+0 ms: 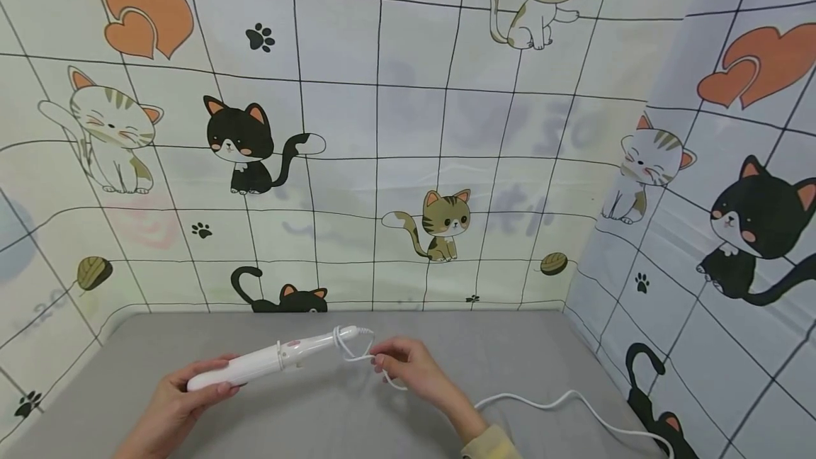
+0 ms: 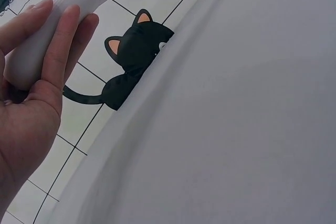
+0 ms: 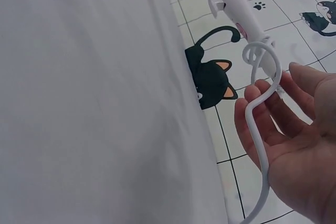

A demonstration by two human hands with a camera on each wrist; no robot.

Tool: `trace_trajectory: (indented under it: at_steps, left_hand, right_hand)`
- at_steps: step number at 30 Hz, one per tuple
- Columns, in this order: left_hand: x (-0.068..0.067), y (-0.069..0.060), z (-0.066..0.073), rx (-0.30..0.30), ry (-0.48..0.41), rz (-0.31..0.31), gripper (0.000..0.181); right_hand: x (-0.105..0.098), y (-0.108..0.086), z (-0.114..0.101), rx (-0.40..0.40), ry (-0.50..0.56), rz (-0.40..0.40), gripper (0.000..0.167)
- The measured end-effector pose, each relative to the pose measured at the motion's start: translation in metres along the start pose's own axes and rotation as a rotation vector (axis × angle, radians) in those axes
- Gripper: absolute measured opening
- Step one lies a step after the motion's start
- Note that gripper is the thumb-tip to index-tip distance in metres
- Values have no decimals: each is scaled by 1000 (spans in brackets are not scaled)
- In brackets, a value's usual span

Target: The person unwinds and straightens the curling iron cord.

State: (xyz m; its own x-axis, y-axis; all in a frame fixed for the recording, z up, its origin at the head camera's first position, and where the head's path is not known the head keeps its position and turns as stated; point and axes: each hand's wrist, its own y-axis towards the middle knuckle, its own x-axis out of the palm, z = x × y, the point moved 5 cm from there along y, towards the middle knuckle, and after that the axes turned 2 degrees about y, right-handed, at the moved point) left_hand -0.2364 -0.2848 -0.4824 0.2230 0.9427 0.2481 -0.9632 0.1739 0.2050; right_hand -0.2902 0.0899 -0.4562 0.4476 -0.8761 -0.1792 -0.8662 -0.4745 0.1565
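My left hand [image 1: 181, 399] grips the thick, rounded end of a white curling iron [image 1: 251, 367], which is held above the grey surface and tilts up to the right. Its narrower end carries small pinkish marks and a cord outlet. The white cord [image 3: 257, 140] loops around that narrow end in the right wrist view. My right hand [image 1: 417, 370] holds the cord at its fingertips, just beside the loop. In the left wrist view, the fingers [image 2: 60, 45] wrap around the smooth white body; the cord is out of sight there.
A grey cloth-covered table [image 1: 287, 423] lies under both hands. The cord's slack [image 1: 567, 397] runs across it to the right and off the lower edge. Behind and at the right stand cloth walls [image 1: 344, 119] printed with cats, hearts and grid lines.
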Motion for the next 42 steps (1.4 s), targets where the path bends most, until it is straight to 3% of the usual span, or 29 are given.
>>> trace_trajectory:
  at_steps: [12,18,26,36,42]
  left_hand:
    - [4,0,7,112,-134,-87,47]
    - [1,-3,10,124,-209,-94,49]
    - [-3,-7,12,157,-288,-190,55]
    - [-4,-9,17,199,-365,-277,58]
    - [-10,-16,17,182,-361,-311,60]
  right_hand:
    - [3,-1,5,30,-29,11,18]
    - [5,3,6,27,-55,30,23]
    - [6,5,10,20,70,-8,24]
    - [-4,7,13,79,106,121,25]
    - [-13,9,15,74,164,226,30]
